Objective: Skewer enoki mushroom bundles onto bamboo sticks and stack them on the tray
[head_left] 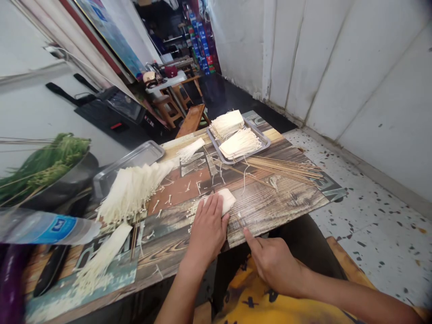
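My left hand (209,225) lies over a flat bunch of enoki mushrooms (228,200), fingers together, pressing it to the wood-patterned table. The bunch's pale cut end shows to the right of the fingers. Close to the table's front edge, my right hand (275,261) is closed with its index finger pointing forward. A thin bamboo skewer (239,221) runs from its fingertips toward the bunch; whether the tip is inside cannot be seen. Beyond, two flat enoki bunches (240,143) lie on a grey tray (265,135). Loose bamboo skewers (286,169) lie beside that tray.
More enoki (130,191) is heaped at the left, by a clear tray (148,153). Also left are a water bottle (57,228), a black-handled knife (52,270), a purple eggplant (12,281) and a metal bowl (76,177) of greens. A wooden bench (191,121) stands behind the table.
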Demonstrator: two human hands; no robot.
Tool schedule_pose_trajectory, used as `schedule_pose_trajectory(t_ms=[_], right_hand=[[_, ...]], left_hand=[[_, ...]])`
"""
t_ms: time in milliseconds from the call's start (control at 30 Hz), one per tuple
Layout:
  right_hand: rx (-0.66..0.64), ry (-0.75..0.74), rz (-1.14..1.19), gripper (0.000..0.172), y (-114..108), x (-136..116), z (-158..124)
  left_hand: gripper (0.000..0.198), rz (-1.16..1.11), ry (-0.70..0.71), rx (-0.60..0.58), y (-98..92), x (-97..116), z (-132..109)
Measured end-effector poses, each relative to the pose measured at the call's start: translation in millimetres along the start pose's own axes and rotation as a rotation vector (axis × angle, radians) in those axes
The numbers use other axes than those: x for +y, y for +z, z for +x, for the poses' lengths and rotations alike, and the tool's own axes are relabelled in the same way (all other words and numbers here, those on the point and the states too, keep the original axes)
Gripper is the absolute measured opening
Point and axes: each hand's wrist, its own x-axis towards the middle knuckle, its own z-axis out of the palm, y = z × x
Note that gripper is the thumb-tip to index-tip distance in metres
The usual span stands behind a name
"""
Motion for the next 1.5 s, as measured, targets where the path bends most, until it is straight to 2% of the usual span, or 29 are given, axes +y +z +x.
schedule_pose_trajectory(t_ms=[100,233,433,567,700,800,867,967,1067,1133,1233,1333,1433,1500], right_hand=[[-0.052,0.017,0.002,0.052,-3.7,-1.3,7.1],[-0.186,0.043,0.002,0.055,-10.8,-2.0,14.2],[-0.383,0.210,0.096,0.059,-28.8,-5.2,38.4],[-0.339,0.325,0.203,0.053,-35.8,-6.2,59.1],[-0.251,0.358,0.292,0.045,-32.9,0.9,63.7],[-0.179,0.393,0.424,0.035,-30.8,13.0,61.9],[-0.158,0.409,0.526,0.036,-36.6,23.1,63.9],[-0.148,0.420,0.672,0.040,-61.4,38.0,72.7],[-0.110,0.462,0.944,0.038,-95.9,49.4,82.9],[-0.124,0.452,1.034,0.036,-114.2,54.8,88.0],[-0.235,0.318,0.949,0.029,-127.4,60.3,92.7],[-0.341,0.204,0.881,0.024,-130.6,64.0,95.3],[-0.440,0.197,0.909,0.026,-135.2,68.5,96.6],[-0.522,0.226,0.979,0.027,-139.9,73.1,97.5]], left_hand=[[0.049,-0.014,-0.006,0.004,0.2,-0.2,-0.5],[0.049,-0.026,-0.015,0.003,0.4,0.4,-0.7],[0.050,-0.014,-0.015,-0.003,2.8,0.1,0.1],[0.049,0.005,0.010,0.028,5.7,-1.5,0.5],[0.048,0.011,0.013,0.083,9.3,-0.2,0.1],[0.051,-0.010,0.017,0.167,8.3,3.7,-4.0],[0.057,-0.029,0.013,0.241,4.8,5.3,-9.9],[0.063,-0.076,-0.058,0.346,-0.7,0.8,-22.8],[0.063,-0.118,-0.174,0.448,-1.9,-11.8,-35.6],[0.063,-0.131,-0.214,0.505,-3.5,-20.7,-40.3],[0.067,-0.121,-0.198,0.594,-15.6,-28.6,-37.3],[0.073,-0.071,-0.059,0.638,-37.4,-29.2,-24.0],[0.065,-0.120,0.114,0.539,-57.8,-27.5,-7.7],[0.057,-0.218,0.156,0.459,-69.1,-26.7,1.4]])
